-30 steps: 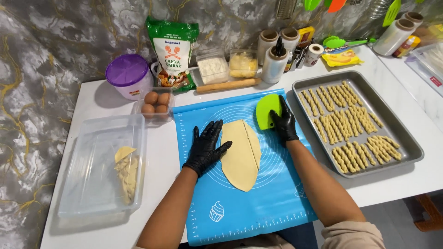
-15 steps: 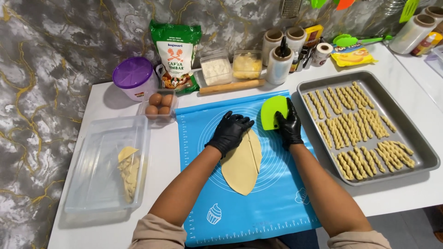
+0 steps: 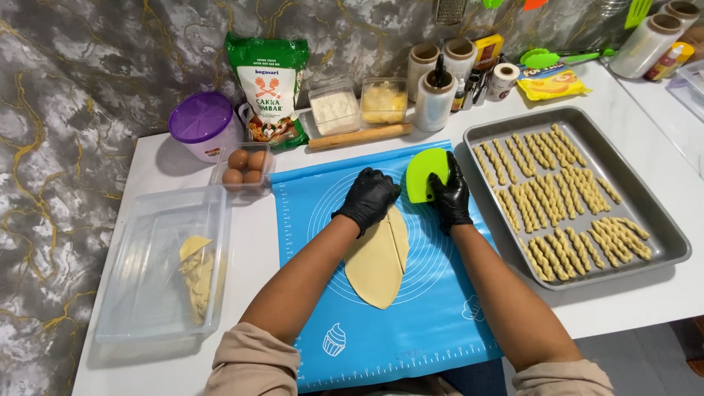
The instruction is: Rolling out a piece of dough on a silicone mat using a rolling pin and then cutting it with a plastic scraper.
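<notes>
A flat, pale yellow, leaf-shaped sheet of rolled dough (image 3: 378,264) is laid on the blue silicone baking mat (image 3: 411,323) at the near middle of the white table (image 3: 660,301); a cut line is seen along its right side. The left hand (image 3: 367,199), in a black glove, is pressed on the dough's far end, fingers curled down, nothing pinched in its grip. Just right of it, the right hand (image 3: 449,198), also black-gloved, is closed around a green plastic dough scraper (image 3: 424,174), held upright on the mat just beside the dough's tip. At left, a clear plastic tub (image 3: 158,271) with dough scraps is seen. At right, a grey metal baking tray (image 3: 653,220) is filled with twisted dough sticks (image 3: 565,198). Farther back, a wooden rolling pin (image 3: 359,137) and brown eggs (image 3: 246,167) are set.
</notes>
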